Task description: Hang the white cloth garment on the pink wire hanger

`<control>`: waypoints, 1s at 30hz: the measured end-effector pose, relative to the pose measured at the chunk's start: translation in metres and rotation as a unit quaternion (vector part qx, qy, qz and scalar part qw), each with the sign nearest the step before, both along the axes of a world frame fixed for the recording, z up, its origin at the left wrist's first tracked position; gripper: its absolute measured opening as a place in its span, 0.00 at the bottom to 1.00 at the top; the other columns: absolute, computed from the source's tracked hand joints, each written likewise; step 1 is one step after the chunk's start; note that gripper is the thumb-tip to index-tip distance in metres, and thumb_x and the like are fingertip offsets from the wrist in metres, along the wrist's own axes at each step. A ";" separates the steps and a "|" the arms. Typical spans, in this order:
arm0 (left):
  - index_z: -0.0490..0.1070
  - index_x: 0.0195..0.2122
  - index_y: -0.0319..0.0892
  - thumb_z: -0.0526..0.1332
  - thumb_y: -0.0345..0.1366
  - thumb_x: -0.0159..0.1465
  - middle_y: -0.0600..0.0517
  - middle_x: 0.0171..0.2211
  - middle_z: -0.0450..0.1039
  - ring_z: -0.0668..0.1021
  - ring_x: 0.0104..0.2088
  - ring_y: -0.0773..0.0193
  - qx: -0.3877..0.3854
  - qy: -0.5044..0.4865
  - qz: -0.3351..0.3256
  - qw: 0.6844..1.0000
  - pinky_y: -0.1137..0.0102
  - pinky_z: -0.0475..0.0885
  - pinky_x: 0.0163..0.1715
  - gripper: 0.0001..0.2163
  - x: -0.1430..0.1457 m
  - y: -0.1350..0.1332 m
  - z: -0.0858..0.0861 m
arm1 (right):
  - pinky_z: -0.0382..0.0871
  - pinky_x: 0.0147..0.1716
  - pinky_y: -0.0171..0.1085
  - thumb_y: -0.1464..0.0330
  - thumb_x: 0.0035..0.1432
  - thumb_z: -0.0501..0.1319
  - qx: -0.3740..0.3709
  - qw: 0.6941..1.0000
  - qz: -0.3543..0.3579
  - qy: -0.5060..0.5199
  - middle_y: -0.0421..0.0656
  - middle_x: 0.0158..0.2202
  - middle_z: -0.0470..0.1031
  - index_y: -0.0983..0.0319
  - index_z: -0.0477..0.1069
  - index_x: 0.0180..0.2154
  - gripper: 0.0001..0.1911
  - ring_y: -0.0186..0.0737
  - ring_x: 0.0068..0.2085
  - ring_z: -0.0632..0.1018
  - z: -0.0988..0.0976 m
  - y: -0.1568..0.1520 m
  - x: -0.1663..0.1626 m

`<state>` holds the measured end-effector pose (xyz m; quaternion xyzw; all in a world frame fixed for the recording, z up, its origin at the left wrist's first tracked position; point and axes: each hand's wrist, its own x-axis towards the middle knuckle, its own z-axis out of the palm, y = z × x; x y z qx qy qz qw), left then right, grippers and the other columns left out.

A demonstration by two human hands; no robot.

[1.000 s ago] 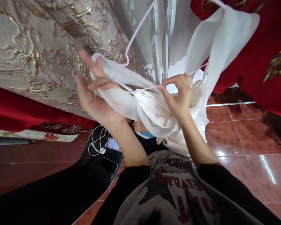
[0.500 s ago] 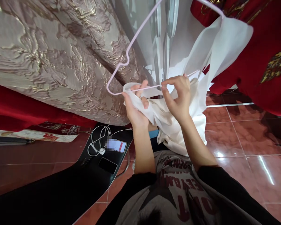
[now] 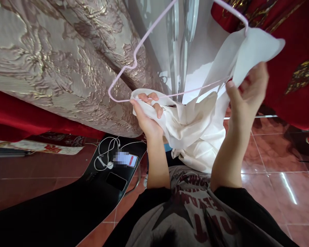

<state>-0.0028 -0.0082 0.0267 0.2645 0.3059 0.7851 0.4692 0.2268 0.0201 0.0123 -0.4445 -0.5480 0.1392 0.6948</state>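
Note:
A pale pink clothes hanger [image 3: 150, 28] hangs tilted in front of me, its top beyond the frame's upper edge. A white sheer garment [image 3: 190, 123] is looped over its right end and droops down to my lap. My left hand [image 3: 149, 116] is closed at the hanger's lower left, with the thumb by the thin bottom bar and the fingers bent through the white cloth. My right hand [image 3: 247, 89] is at the cloth by the right end, thumb and fingers apart. Some of its fingers are behind the cloth and slightly blurred.
To the left hangs shiny embossed fabric [image 3: 67, 68]; red cloth with gold decoration [image 3: 285, 85] is on the right. A black chair [image 3: 67, 199] at lower left carries a lit phone [image 3: 128, 160], a dark phone [image 3: 116, 181] and a white cable [image 3: 100, 159]. Reddish tiles [image 3: 275, 192] cover the floor.
My right hand has left the middle of the hanger's bottom bar and moved right to the cloth at the far end, its fingers opening. My left hand keeps its hold, shifted slightly left.

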 end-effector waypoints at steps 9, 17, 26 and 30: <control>0.63 0.31 0.45 0.56 0.58 0.74 0.54 0.31 0.68 0.52 0.15 0.75 0.020 -0.005 -0.008 1.000 0.67 0.45 0.17 0.22 -0.003 0.001 -0.002 | 0.73 0.40 0.37 0.57 0.54 0.72 -0.028 0.995 0.033 0.085 0.41 0.38 0.77 0.58 0.72 0.51 0.25 0.31 0.35 0.76 -0.012 0.013 -0.019; 0.63 0.33 0.42 0.53 0.57 0.76 0.54 0.30 0.72 0.60 0.12 0.79 0.068 -0.059 -0.043 0.995 0.76 0.49 0.14 0.23 -0.002 0.004 -0.007 | 0.69 0.47 0.33 0.64 0.63 0.61 -0.032 0.987 -0.076 0.141 0.38 0.32 0.65 0.64 0.68 0.34 0.09 0.26 0.38 0.71 0.007 0.005 -0.007; 0.62 0.32 0.42 0.50 0.57 0.77 0.55 0.29 0.71 0.58 0.12 0.78 0.040 -0.059 -0.028 0.997 0.76 0.50 0.14 0.25 -0.001 0.004 -0.004 | 0.76 0.57 0.42 0.64 0.62 0.64 -0.124 0.928 0.167 0.308 0.47 0.47 0.74 0.65 0.71 0.45 0.13 0.36 0.48 0.79 0.003 0.019 0.008; 0.63 0.32 0.42 0.50 0.57 0.77 0.54 0.29 0.71 0.56 0.12 0.78 0.043 -0.060 -0.020 0.997 0.76 0.48 0.14 0.24 0.000 0.005 -0.005 | 0.75 0.52 0.39 0.58 0.61 0.67 -0.149 0.938 0.171 0.260 0.47 0.42 0.74 0.67 0.73 0.44 0.19 0.34 0.46 0.78 0.004 0.016 0.005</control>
